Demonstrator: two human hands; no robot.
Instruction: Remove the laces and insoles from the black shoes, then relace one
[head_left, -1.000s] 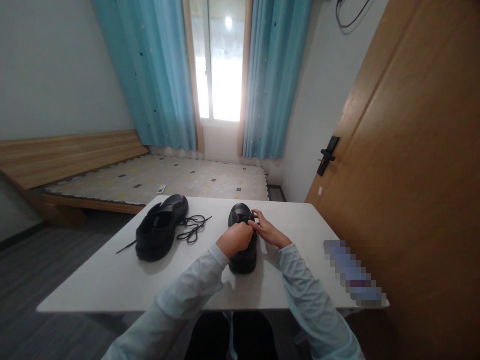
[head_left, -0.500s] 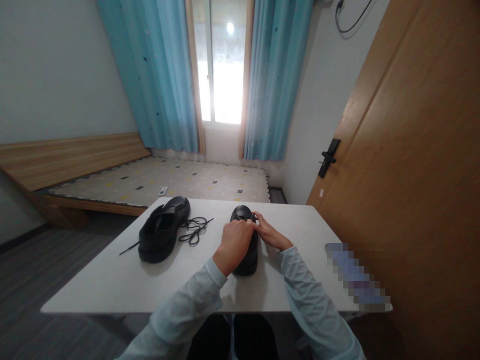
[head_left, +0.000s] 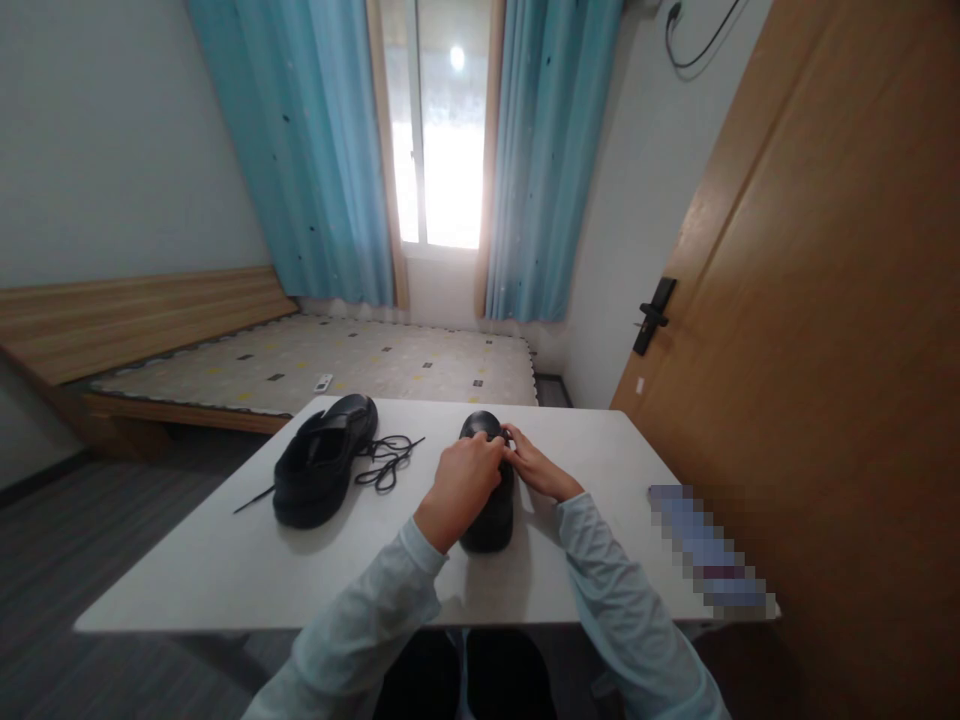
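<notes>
Left hand (head_left: 465,480) lies curled over the right shoe (head_left: 489,505), slightly farther left than a moment earlier; its grip is hidden. Right hand (head_left: 534,467), unmoved, pinches at the shoe's far top, fingertips closed; what they hold cannot be told. Left shoe (head_left: 322,460) and loose lace (head_left: 386,458) lie unchanged on the white table (head_left: 225,560).

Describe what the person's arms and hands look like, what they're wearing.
Both arms wear long, loose, pale blue-grey sleeves ending at the wrists. The left hand and right hand are bare: no gloves, and no rings or watch that I can make out.
</notes>
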